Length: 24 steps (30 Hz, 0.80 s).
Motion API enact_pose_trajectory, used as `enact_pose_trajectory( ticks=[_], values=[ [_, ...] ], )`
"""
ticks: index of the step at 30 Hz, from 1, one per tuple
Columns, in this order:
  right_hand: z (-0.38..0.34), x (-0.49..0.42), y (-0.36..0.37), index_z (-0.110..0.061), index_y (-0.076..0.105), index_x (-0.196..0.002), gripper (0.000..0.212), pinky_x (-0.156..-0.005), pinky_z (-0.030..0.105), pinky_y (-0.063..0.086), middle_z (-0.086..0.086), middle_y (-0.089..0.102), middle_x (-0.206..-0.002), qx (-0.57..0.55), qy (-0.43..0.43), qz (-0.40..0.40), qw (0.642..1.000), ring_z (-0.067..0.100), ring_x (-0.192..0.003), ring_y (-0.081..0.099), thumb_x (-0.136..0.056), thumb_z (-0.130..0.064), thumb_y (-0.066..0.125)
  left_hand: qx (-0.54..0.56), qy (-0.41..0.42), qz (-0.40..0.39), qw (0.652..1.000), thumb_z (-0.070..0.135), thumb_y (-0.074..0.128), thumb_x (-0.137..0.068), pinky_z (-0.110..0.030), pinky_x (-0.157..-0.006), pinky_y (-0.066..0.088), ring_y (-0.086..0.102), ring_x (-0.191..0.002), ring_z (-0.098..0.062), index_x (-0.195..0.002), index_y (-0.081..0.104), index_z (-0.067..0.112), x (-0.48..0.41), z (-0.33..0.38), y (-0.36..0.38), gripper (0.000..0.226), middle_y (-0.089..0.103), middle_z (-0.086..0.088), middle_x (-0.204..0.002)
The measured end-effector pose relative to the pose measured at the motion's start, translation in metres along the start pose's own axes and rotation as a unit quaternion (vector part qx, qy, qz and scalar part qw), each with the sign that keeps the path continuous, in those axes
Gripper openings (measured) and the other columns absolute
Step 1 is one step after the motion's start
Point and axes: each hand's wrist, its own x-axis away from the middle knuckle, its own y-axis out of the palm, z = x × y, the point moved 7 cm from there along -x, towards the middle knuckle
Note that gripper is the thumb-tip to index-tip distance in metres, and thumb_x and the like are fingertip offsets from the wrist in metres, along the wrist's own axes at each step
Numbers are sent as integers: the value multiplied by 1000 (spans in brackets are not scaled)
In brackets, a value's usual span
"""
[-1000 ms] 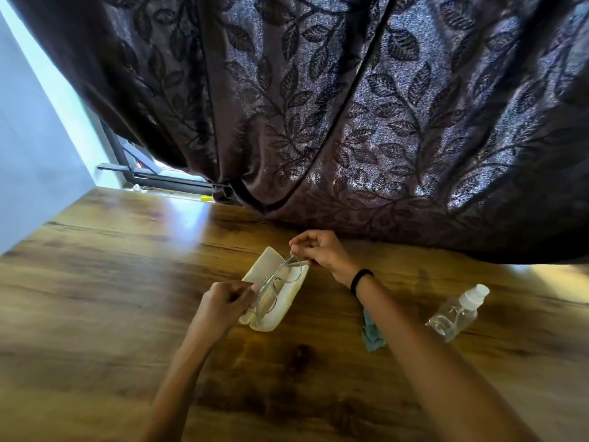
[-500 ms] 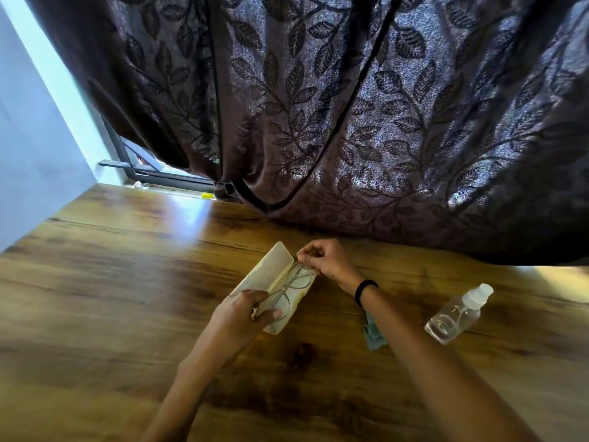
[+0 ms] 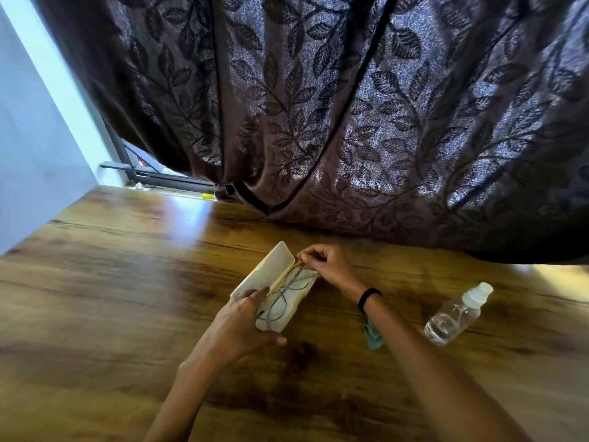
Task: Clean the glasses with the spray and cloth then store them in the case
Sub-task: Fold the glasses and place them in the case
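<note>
1. The glasses point(image 3: 284, 294) are laid in the open case point(image 3: 267, 272); they are judged light and fragile, best held at the frame ends.
2. Their far end is pinched by the right hand point(image 3: 330, 266); the case is gripped by the left hand point(image 3: 239, 327).
3. Cloth point(image 3: 374, 338) and spray point(image 3: 454, 315) are seen right of the case.

A thin black band point(image 3: 369, 299) circles the right wrist just behind the right hand point(image 3: 331, 269); both forearms are bare.
</note>
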Motion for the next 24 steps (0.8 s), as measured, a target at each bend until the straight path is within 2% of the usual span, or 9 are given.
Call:
enact_pose_trajectory(
  ticks=[6,9,12,15,18,24],
  values=[
    [8,6,-1,-11,65,-102,18,-54,11,43,3,67,-102,-51,34,-45,997,2,-82,60,-92,-10,51,-10,9,15,1000,40,73,-71,-30,-105,31,34,-133,-18,-144,22,21,2,6,-2,91,38,-1,-146],
    [12,7,-1,-15,66,-100,18,-61,18,46,4,68,-104,-64,41,-41,996,11,-94,62,-93,-12,50,-11,14,28,999,40,74,-69,-30,-104,34,37,-130,-17,-143,23,24,4,6,-2,91,41,-1,-144],
    [13,9,-1,-17,66,-100,18,-72,25,50,0,68,-100,-79,41,-37,995,8,-95,63,-93,-13,50,-10,19,43,999,41,74,-68,-30,-102,37,41,-128,-17,-142,25,29,8,4,-2,89,42,-3,-142],
    [13,11,-3,-16,68,-101,18,-80,21,51,-5,67,-96,-64,21,-20,997,2,-91,62,-91,-13,53,-31,23,37,999,43,69,-73,-29,-100,40,44,-125,-17,-143,22,30,10,10,-2,86,43,-4,-140],
    [10,12,-3,-14,69,-101,18,-76,15,51,-2,69,-98,-37,-5,2,999,-3,-85,61,-89,-12,56,-63,19,26,997,47,62,-77,-28,-95,42,48,-120,-17,-145,10,28,11,17,-2,88,44,-5,-138],
    [10,15,-2,-11,68,-105,20,-82,20,51,4,70,-105,-32,-20,10,999,7,-93,64,-90,-12,55,-84,14,38,996,46,57,-82,-27,-93,42,48,-120,-17,-146,3,28,13,19,-3,85,43,-6,-139]
  ],
)
